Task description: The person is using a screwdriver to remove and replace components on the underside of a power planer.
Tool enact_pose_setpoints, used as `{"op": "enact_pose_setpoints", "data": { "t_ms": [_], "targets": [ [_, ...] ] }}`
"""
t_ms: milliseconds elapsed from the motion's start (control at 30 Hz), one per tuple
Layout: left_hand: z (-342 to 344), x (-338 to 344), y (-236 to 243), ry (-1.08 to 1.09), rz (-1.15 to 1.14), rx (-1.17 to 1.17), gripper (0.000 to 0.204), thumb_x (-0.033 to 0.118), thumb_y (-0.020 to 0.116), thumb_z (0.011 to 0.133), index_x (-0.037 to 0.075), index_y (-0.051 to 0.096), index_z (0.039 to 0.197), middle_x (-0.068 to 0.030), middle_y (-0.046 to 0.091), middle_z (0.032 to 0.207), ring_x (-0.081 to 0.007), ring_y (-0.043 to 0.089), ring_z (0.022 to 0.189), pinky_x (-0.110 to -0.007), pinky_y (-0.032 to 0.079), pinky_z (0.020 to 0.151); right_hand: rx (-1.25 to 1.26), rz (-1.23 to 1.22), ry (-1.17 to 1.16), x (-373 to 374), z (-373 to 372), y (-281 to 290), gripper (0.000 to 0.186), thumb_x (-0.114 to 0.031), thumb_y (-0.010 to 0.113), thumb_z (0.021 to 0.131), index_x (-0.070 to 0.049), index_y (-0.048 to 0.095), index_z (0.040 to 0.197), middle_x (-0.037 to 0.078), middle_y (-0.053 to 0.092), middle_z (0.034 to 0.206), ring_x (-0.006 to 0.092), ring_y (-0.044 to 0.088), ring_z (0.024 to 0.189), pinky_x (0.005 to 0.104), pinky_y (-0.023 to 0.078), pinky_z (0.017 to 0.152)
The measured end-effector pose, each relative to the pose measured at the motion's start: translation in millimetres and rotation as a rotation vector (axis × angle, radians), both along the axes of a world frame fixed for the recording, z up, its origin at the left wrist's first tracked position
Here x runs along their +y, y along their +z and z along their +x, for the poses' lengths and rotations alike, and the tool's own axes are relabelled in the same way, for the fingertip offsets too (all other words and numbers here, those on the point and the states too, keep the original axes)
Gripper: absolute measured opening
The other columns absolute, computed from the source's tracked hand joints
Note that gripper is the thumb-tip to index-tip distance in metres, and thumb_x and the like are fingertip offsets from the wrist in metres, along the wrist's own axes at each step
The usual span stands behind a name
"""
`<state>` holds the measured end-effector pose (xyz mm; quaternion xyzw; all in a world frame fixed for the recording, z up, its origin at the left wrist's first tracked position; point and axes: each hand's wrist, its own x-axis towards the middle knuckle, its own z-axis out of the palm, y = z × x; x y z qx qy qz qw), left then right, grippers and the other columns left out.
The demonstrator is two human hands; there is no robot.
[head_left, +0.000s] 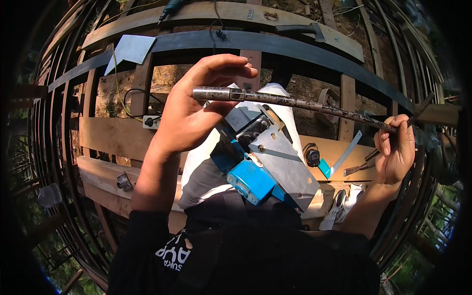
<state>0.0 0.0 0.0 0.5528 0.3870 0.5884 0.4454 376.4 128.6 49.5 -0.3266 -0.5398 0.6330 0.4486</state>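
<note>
Rusty, pitted metal rod [305, 104] with a smoother sleeve at one end spans between both hands, held level above a blue electric planer with a bare steel sole [268, 167] resting in the person's lap. Left hand [189, 115] pinches the sleeved end between thumb and fingers; right hand [396, 150] is curled around the thin far end. Beyond lie wooden planks [108, 135] and a steel square [344, 155].

Harsh sunlight from above, deep hard shadows, sharp centre, strong fisheye bending and black vignette at edges.
</note>
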Motion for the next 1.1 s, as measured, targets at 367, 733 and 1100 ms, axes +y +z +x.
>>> {"op": "enact_pose_setpoints", "data": {
  "t_ms": [367,733,1100],
  "targets": [
    [41.7,-48.3,-42.0,0.332,-0.343,0.422,0.098,0.031,0.081,0.074,0.005,0.029,0.152,-0.0194,0.032,0.149,-0.0315,0.031,0.143,-0.044,0.031,0.115,-0.568,0.295,-0.034,-1.4,58.1,101.2,0.022,-0.019,0.047,0.105,0.001,0.055,0.103,0.01,0.057,0.09,0.0095,0.058,0.071,0.0145,0.042,0.053],
    [111.8,-45.8,87.2,-0.229,0.153,0.474,0.039,0.029,0.068,0.089,0.0,0.06,0.114,-0.0165,0.059,0.109,-0.032,0.06,0.1,-0.041,0.05,0.085,-0.595,0.31,-0.167,19.8,11.2,90.7,0.018,-0.021,0.053,0.104,-0.005,0.061,0.102,0.0,0.061,0.083,0.0037,0.059,0.063,0.0137,0.033,0.046],
    [213.1,-40.7,97.9,-0.934,-0.032,0.456,0.045,0.03,0.07,0.08,-0.003,0.066,0.11,-0.0183,0.072,0.098,-0.0331,0.069,0.094,-0.041,0.053,0.085,-0.483,0.546,-0.204,60.7,-100.1,38.6,0.019,-0.014,0.052,0.103,0.001,0.06,0.093,0.003,0.061,0.084,0.0088,0.059,0.068,0.0252,0.051,0.062]
  ]
}}
